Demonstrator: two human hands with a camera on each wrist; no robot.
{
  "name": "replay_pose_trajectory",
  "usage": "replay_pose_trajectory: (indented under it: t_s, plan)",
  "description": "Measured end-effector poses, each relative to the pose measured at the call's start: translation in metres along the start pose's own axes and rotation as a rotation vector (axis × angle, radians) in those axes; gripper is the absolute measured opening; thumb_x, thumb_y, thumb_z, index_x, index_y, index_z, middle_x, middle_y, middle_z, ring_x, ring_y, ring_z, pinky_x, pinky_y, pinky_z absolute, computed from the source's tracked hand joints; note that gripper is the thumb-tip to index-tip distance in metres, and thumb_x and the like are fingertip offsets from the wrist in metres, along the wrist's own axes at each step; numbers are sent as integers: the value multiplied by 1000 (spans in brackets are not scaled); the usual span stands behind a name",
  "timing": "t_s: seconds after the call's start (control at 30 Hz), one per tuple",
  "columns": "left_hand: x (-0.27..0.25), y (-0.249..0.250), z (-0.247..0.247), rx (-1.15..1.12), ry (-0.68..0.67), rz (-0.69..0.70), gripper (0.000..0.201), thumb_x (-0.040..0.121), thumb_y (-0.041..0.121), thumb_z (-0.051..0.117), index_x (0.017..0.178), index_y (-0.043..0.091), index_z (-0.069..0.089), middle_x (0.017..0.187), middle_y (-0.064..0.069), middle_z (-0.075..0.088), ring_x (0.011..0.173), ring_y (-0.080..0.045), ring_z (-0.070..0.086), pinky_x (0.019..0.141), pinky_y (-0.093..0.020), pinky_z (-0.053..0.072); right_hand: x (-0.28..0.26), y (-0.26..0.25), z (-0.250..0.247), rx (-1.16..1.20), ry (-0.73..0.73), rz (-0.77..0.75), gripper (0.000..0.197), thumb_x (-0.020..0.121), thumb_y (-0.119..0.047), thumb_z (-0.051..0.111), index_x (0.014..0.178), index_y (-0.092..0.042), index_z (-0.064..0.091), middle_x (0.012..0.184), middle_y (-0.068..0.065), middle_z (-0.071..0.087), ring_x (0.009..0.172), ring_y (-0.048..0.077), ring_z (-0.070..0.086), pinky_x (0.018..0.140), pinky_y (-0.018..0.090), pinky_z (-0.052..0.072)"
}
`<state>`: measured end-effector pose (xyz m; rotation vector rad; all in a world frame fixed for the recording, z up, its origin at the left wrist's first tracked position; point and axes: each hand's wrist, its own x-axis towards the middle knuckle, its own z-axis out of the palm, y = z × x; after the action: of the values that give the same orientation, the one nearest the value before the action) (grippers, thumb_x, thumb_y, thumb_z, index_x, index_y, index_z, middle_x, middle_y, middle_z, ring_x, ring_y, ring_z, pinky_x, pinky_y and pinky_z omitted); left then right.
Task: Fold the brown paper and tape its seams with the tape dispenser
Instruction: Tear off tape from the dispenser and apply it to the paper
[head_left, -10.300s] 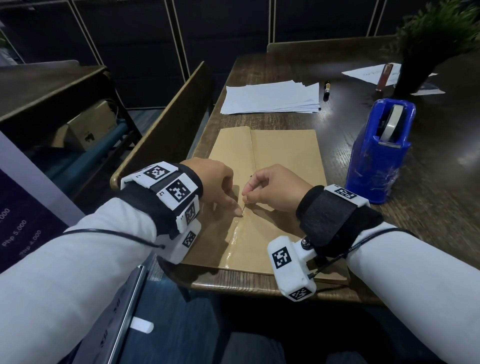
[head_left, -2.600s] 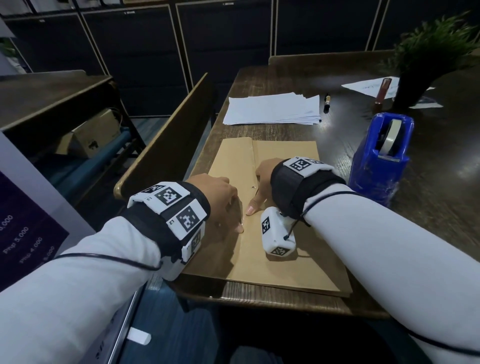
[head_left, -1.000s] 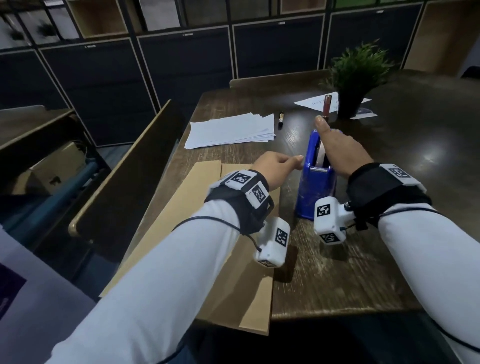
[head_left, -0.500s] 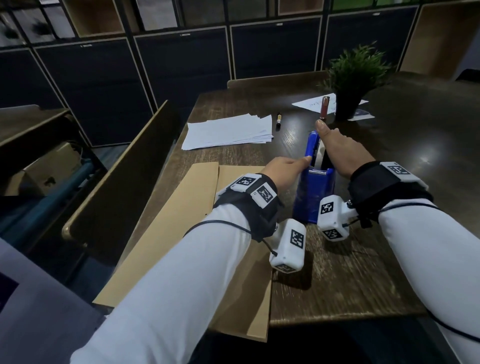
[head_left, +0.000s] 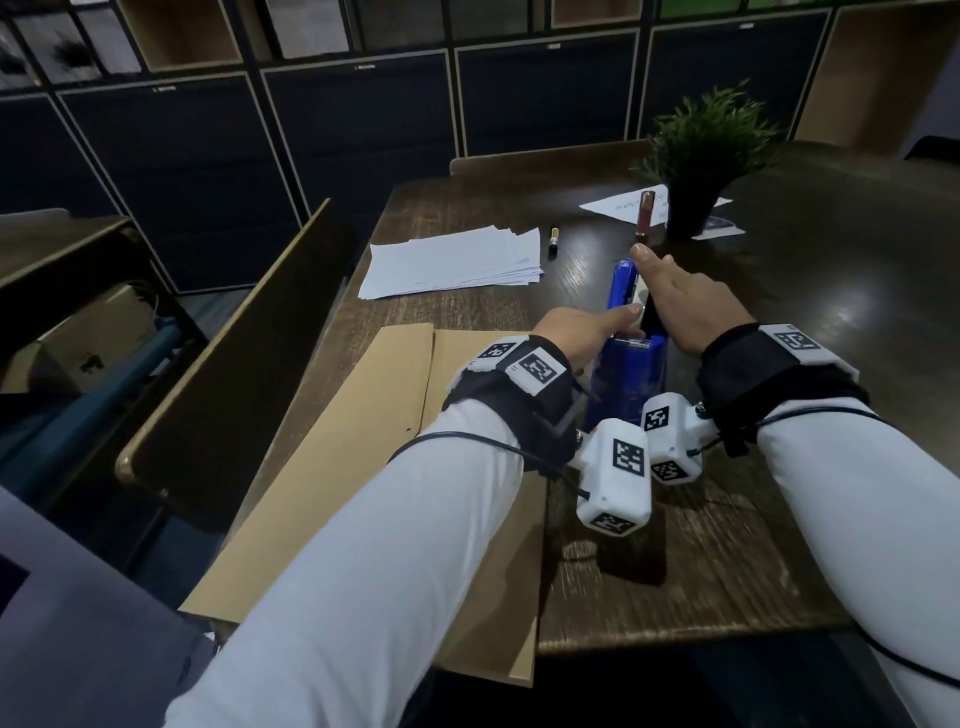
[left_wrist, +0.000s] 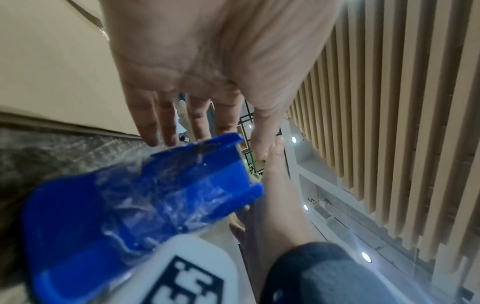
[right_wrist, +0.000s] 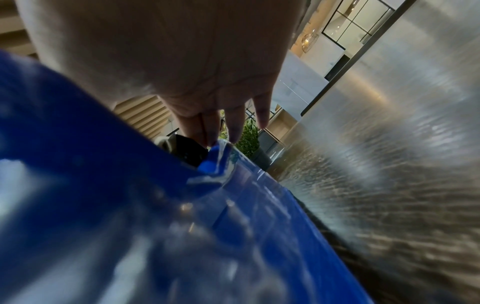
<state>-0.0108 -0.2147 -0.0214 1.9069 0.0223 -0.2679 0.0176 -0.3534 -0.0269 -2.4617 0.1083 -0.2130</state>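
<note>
Over dark table (head_left: 779, 545), both hands reach flat to tape dispenser (head_left: 628, 384).

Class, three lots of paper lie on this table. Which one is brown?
The folded brown paper under the left arm; the stack and the sheet by the plant are white.

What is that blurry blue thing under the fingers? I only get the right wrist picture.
Observer: In the head view it is a blue tape dispenser, standing upright on a dark wooden table.
Visitor: Is the other hand anywhere near it?
Observer: Yes. The left hand is at the dispenser's left side, and the left wrist view shows its fingers straight, not curled round it.
Visitor: And where is the paper?
Observer: The brown paper lies flat to the left of the dispenser, under the left forearm, with its near corner hanging past the table edge.
</note>
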Motion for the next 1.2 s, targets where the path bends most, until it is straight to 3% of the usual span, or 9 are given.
replay_pose_trajectory:
  t_s: [0.07, 0.23, 0.4, 0.53, 0.7, 0.83, 0.93, 1.03, 1.2]
  plan:
    - [2, 4, 3, -34, 31, -42, 43, 85, 44, 65, 107, 8, 71, 86, 0, 65, 66, -9, 53, 58, -22, 40, 0, 0, -2, -6, 8, 10, 79, 91, -69, 12, 148, -18, 33, 152, 13, 36, 135, 35, 37, 108, 42, 29]
    - [2, 14, 6, -101, 68, -31, 42, 79, 31, 73, 109, 2, 67, 104, -13, 70, 86, -25, 65, 81, -34, 52, 1, 0, -5, -36, -2, 15, 76, 91, -68, 8, 148, -25, 35, 150, 16, 38, 133, 38, 39, 107, 42, 30]
    - [-1, 15, 0, -131, 41, -53, 36, 77, 29, 72, 104, 6, 70, 97, -8, 69, 74, -20, 59, 80, -33, 53, 6, 2, -8, -22, -28, 54, 89, 86, -75, 5, 145, -18, 40, 143, 21, 45, 129, 38, 42, 107, 43, 31]
    - [-5, 10, -2, -109, 21, -75, 58, 60, 37, 75, 111, 8, 67, 110, -11, 68, 91, -24, 64, 88, -40, 55, 9, 5, -9, -8, -19, 58, 93, 85, -76, 4, 141, -16, 46, 136, 22, 52, 123, 37, 48, 102, 42, 34]
    - [-5, 1, -4, -120, -13, -74, 50, 74, 31, 74, 117, 6, 63, 111, -12, 67, 93, -23, 63, 83, -37, 54, 10, 4, -8, -29, -18, 55, 93, 86, -75, 3, 136, -13, 51, 130, 25, 54, 120, 39, 49, 102, 44, 35]
    - [-8, -4, -4, -97, -3, -46, 49, 71, 32, 75, 110, 4, 68, 113, -10, 68, 99, -23, 62, 89, -42, 53, 11, 4, -9, -46, -14, 50, 91, 87, -73, 3, 134, -13, 52, 128, 26, 54, 118, 41, 50, 100, 43, 36]
    - [-12, -9, 0, -129, 2, -25, 54, 57, 33, 75, 104, 5, 72, 110, -11, 70, 105, -26, 64, 83, -37, 50, 10, 4, -8, -49, -17, 59, 88, 87, -73, 7, 142, -16, 44, 136, 25, 49, 125, 41, 45, 104, 43, 33]
    - [-13, -13, 3, -126, 9, -14, 62, 49, 37, 72, 102, 5, 72, 107, -12, 72, 99, -26, 66, 81, -36, 50, 10, 4, -7, -54, -18, 61, 85, 87, -74, 9, 146, -20, 38, 141, 24, 46, 129, 41, 42, 106, 42, 31]
    - [-15, -20, 5, -103, 17, 24, 43, 66, 36, 73, 92, 2, 74, 105, -15, 71, 84, -21, 59, 78, -34, 45, 9, 4, -7, -53, -15, 54, 86, 87, -75, 8, 146, -20, 39, 140, 24, 47, 128, 40, 43, 106, 44, 32]
